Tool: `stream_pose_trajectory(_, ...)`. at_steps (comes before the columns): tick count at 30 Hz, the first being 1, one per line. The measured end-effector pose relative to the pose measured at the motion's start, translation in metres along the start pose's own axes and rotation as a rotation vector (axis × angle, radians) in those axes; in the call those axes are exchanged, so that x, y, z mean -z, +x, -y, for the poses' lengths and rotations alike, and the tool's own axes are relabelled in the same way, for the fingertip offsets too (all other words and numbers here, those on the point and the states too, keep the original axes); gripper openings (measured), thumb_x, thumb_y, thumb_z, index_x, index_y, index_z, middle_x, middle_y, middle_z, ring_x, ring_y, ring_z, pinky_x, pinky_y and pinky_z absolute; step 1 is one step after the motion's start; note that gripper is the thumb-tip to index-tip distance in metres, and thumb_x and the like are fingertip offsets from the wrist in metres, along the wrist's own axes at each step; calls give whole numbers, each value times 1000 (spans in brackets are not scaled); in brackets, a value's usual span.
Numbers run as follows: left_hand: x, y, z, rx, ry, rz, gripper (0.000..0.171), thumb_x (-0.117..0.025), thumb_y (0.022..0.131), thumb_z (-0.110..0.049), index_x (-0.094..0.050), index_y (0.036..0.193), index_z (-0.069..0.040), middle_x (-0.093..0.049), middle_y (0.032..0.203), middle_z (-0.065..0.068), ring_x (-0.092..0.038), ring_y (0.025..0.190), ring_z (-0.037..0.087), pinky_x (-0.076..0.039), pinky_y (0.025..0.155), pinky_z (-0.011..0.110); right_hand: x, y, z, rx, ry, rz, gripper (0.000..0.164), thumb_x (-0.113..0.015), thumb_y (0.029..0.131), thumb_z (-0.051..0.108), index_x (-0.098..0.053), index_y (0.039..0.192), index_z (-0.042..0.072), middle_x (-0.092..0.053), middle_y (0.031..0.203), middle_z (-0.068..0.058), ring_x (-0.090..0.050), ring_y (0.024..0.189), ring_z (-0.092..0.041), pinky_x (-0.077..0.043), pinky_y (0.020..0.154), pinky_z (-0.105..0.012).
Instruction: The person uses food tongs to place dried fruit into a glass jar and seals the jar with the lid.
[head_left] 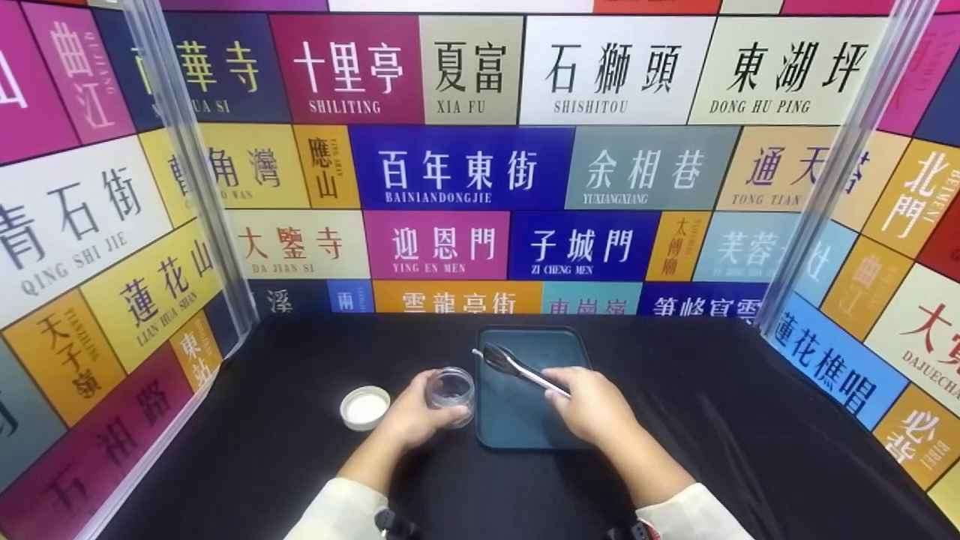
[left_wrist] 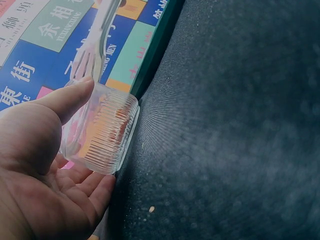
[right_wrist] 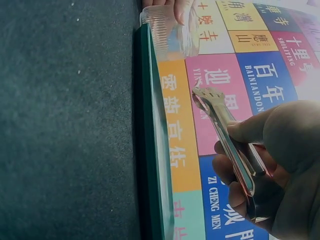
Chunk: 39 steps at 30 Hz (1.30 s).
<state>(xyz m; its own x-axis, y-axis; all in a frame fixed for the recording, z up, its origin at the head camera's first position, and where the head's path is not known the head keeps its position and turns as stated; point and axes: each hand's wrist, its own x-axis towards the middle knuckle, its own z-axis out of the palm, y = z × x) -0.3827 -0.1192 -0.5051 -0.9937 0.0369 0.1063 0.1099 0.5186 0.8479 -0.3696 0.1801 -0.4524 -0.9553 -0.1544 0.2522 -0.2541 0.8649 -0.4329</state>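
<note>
My left hand (head_left: 418, 411) grips a clear ribbed jar (head_left: 452, 390) by its side, thumb and fingers around it, at the tray's left edge. In the left wrist view the jar (left_wrist: 107, 130) looks see-through, with no lid on it. My right hand (head_left: 589, 401) holds metal tongs (head_left: 525, 371) above the dark teal tray (head_left: 517, 431), their tips pointing left toward the jar. A small whitish bit shows at the tips; what it is cannot be made out. In the right wrist view the tongs (right_wrist: 227, 135) have slotted ends, held almost together.
A white round lid (head_left: 365, 407) lies left of the jar on the black cloth (head_left: 285, 435). The tray has a raised rim. Clear upright panels (head_left: 199, 180) stand at both sides, and walls with coloured place-name signs enclose the table.
</note>
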Motion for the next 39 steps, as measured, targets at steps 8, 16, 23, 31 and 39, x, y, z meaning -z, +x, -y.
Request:
stream_pose_trajectory(8, -1, 1, 0, 18, 15, 4, 96, -93, 82, -42, -45, 158, -8, -62, 151, 21, -60, 138, 39, -44, 122, 60, 2, -3, 7, 18, 1, -18, 37, -74, 102, 26, -73, 138, 23, -74, 140, -6, -68, 133, -31, -52, 116, -57)
stream_pose_trajectory(16, -1, 0, 0, 32, 8, 5, 96, -93, 81, -42, -45, 158, -9, -62, 151, 20, -60, 138, 39, -43, 122, 60, 7, -8, 21, 50, -1, -14, 35, -75, 101, 27, -75, 136, 28, -75, 137, -3, -69, 132, -29, -53, 116, -56)
stream_pose_trajectory(23, 0, 0, 0, 31, 16, 4, 96, -93, 81, -42, -45, 158, -9, -62, 151, 20, -60, 138, 39, -43, 122, 60, 10, -12, 32, 78, 0, -13, 34, -75, 101, 27, -75, 135, 30, -76, 135, -1, -70, 130, -27, -54, 114, -56)
stream_pose_trajectory(31, 0, 0, 0, 29, 21, 8, 97, -92, 82, -43, -45, 158, -8, -61, 152, 20, -60, 139, 40, -43, 122, 61, 13, -17, 40, 103, 3, -12, 35, -75, 101, 28, -75, 136, 30, -76, 135, -1, -71, 129, -26, -55, 114, -54)
stream_pose_trajectory(39, 0, 1, -1, 21, 43, 5, 96, -92, 82, -44, -45, 158, -9, -63, 150, 20, -62, 137, 40, -45, 120, 62, 13, -21, 43, 170, -6, -48, 34, -77, 99, 24, -77, 133, 27, -79, 129, -2, -74, 124, -28, -57, 110, -52)
